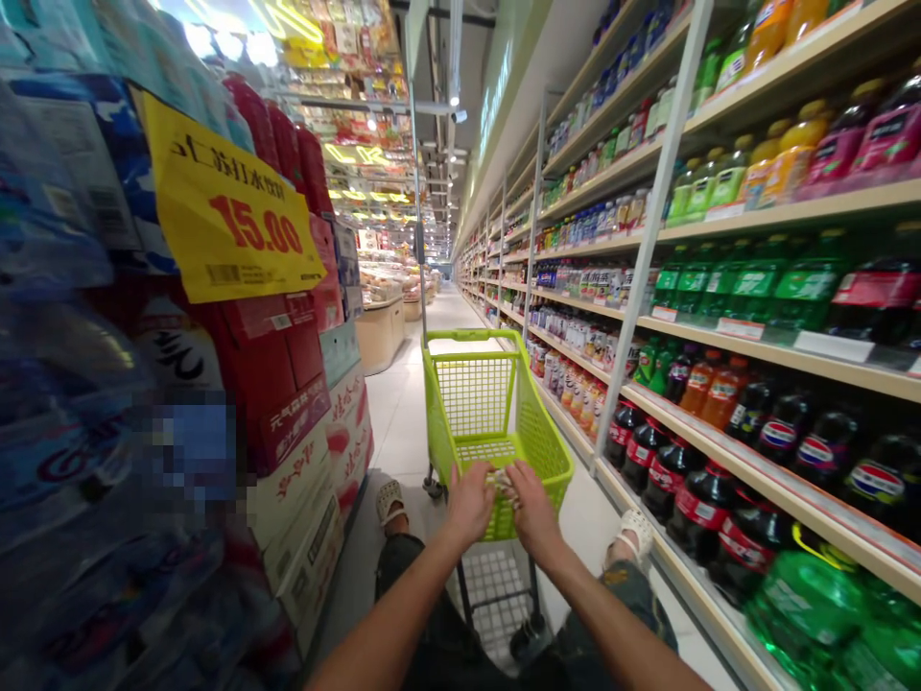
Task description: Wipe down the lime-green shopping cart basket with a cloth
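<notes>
A lime-green shopping cart [438, 413] stands in front of me, its grid basket showing no goods inside. My left hand [471, 504] and my right hand [532, 509] are close together at the near rim of the basket, fingers curled inward. Between the fingertips is a small, pale, crumpled-looking thing [506, 487]; its kind cannot be made out. Whether the hands also touch the rim is hidden. Below the basket lies the cart's lower wire rack [496, 585], between my bent legs.
Drink shelves [763, 331] line the right side, with large green bottles [806, 605] low down. Stacked cartons [295, 499] and a yellow price sign [237, 211] stand close on the left. A tall pole [417, 192] rises at the cart's far end; the aisle floor [403, 422] runs ahead.
</notes>
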The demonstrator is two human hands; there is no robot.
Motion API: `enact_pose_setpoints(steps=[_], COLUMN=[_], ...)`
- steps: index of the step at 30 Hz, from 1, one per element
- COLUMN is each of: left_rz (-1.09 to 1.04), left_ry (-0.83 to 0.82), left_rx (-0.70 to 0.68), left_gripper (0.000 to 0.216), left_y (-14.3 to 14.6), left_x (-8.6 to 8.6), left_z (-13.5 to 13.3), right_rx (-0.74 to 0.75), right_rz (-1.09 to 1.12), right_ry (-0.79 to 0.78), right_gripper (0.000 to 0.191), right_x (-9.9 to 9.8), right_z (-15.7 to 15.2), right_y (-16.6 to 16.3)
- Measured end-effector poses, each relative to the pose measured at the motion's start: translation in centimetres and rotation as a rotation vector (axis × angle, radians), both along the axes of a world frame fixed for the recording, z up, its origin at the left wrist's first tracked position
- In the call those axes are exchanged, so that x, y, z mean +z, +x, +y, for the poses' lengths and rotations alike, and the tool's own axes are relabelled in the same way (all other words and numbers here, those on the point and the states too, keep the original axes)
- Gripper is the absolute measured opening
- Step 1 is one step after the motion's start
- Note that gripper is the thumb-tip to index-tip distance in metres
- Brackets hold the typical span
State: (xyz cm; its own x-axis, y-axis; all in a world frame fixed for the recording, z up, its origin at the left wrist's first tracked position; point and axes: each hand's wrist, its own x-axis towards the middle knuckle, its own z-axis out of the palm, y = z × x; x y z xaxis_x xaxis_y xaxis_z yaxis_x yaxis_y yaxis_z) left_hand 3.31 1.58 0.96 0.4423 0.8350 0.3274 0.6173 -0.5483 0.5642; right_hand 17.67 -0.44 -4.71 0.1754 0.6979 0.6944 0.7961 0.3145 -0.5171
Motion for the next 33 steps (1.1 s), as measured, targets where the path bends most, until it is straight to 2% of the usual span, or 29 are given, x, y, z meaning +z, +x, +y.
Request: enact_pose_setpoints(steps=[3, 6, 9, 12, 14, 16, 19, 22, 26, 28, 31, 33], left_rz=[-0.311, -0.428, -0.270, 0.031, 0.130, 0.130, 0.097, 0.120, 0.170, 0.188, 0.206, 0.194], left_ry=[-0.120, -0.181, -0.132, -0.053, -0.034, -0.036, 0.029, 0.103, 0.252, 0.331, 0.374, 0.372], left_rx=[-0.048, -0.105, -0.124, -0.090, -0.086, -0.108, -0.049, -0.012, -0.122, -0.154, -0.197, -0.139], left_gripper=[0.036, 0.039, 0.035, 0.026, 0.027, 0.029, 0.030, 0.026, 0.024, 0.025, 0.027, 0.028], left_y=[2.0, 3.1, 3.2, 2.8, 2.3, 1.4, 0.0, 0.5, 3.7, 3.9, 1.0, -1.7], left_x=[0.4, 0.5, 0.4, 0.2, 0.2, 0.4, 1.1, 0.9, -1.2, -2.3, -3.2, -3.4], left_z=[-0.4, -0.4, -0.2, 0.0, 0.3, 0.9, 1.6, 1.1, -0.7, -0.8, 0.1, 0.7], right_rx=[0.030, 0.021, 0.093, 0.222, 0.165, 0.020, -0.053, -0.064, -0.071, -0.046, -0.001, 0.046], right_rz=[0.196, 0.327, 0.243, -0.039, -0.242, -0.354, -0.428, -0.490, -0.536, -0.575, -0.604, -0.603], right_ry=[0.038, 0.053, -0.016, -0.205, -0.334, -0.408, -0.416, -0.422, -0.445, -0.446, -0.410, -0.385], right_gripper=[0.046, 0.051, 0.067, 0.076, 0.076, 0.067, 0.043, 0.033, 0.027, 0.023, 0.021, 0.021], right_x=[0.3, 0.9, 1.6, 2.3, 2.6, 2.8, 2.9, 3.3, 4.4, 4.8, 5.0, 4.8], right_z=[1.0, 1.1, 0.0, -1.6, -2.3, -2.7, -2.5, -2.0, -1.7, -1.6, -1.4, -1.2], right_y=[-3.4, -4.0, -2.3, 0.3, 2.3, 4.0, 5.6, 5.6, 4.4, 4.3, 4.7, 4.8])
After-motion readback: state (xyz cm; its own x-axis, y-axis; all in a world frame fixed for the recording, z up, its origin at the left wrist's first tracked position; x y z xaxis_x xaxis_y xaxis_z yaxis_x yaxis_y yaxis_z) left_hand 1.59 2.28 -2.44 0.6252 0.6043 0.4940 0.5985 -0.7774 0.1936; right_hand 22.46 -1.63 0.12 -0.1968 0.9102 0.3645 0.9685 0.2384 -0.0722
